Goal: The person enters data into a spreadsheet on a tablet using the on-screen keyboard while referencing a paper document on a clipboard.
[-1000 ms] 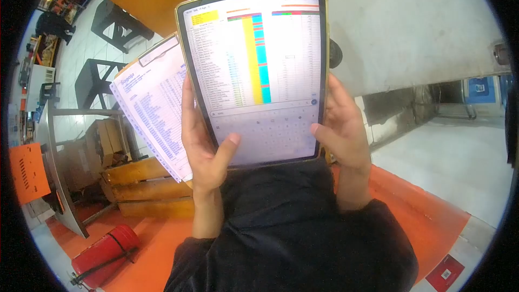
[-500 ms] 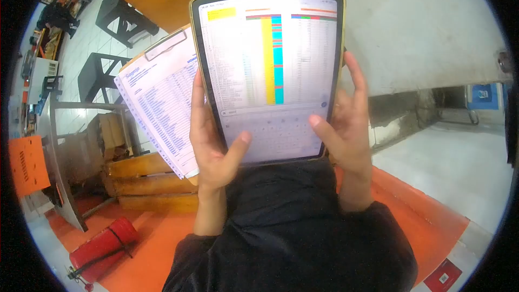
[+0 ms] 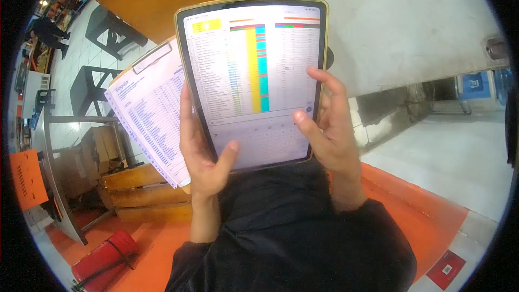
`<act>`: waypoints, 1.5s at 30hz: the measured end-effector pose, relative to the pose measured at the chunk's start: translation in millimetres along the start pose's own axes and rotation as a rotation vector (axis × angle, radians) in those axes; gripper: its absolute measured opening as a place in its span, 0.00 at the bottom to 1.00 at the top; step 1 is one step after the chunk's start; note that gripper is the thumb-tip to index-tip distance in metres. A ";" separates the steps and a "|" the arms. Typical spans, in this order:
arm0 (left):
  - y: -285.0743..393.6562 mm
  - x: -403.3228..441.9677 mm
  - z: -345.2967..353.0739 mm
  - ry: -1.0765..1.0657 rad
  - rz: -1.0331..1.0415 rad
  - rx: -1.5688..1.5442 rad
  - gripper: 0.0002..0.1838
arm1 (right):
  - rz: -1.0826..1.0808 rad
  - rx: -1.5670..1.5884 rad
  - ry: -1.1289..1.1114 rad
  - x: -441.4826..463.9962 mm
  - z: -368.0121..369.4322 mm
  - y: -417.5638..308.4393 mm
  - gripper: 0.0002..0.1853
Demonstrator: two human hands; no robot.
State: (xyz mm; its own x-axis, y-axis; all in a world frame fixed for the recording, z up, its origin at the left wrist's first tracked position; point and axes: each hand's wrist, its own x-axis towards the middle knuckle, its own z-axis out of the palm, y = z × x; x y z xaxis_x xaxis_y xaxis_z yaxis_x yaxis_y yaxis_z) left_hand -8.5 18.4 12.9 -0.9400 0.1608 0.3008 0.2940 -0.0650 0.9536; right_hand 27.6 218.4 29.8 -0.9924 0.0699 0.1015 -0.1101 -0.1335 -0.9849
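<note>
A tablet (image 3: pixel 286 86) in a gold-edged case is held upright above my lap, showing a spreadsheet with yellow and blue columns and an on-screen keyboard. My left hand (image 3: pixel 208 165) grips its lower left side, fingers behind and thumb over the keyboard. At the lower right side, my right hand (image 3: pixel 335 135) is closed about the edge. Its thumb is over the keyboard's upper right, while the index finger reaches over the screen's right margin; whether either touches the glass I cannot tell. Behind the tablet, to the left, a clipboard (image 3: pixel 141 68) carries printed sheets (image 3: pixel 146 113), partly hidden.
A red cylindrical bundle (image 3: pixel 105 257) with a black strap lies at lower left on the orange surface (image 3: pixel 157 238). Dark stools (image 3: pixel 94 89) stand on the tiled floor beyond a metal-framed table (image 3: pixel 51 167). Farther off, a person (image 3: pixel 48 32) bends at upper left.
My right index finger has come from behind the tablet's edge to over the screen. The tablet and both hands appear slightly farther left and lower in view.
</note>
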 end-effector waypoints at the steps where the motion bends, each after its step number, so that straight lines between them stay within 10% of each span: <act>1: 0.1 -0.1 0.0 0.003 -0.005 -0.006 0.52 | 0.000 0.000 0.000 0.0 -0.2 0.6 0.30; 24: 0.7 0.0 -1.8 0.026 -0.039 -0.027 0.53 | -0.008 0.127 0.027 0.1 2.9 2.9 0.49; 45: 3.4 0.3 -0.6 0.045 -0.026 0.038 0.57 | 0.018 0.048 -0.020 -3.1 0.6 8.1 0.43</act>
State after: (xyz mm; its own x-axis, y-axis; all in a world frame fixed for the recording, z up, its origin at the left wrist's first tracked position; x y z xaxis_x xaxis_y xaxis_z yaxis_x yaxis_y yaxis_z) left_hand -7.9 17.6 16.3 -0.9539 0.1173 0.2761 0.2752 -0.0241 0.9611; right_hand 29.8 216.5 21.6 -0.9951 0.0471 0.0872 -0.0944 -0.1815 -0.9789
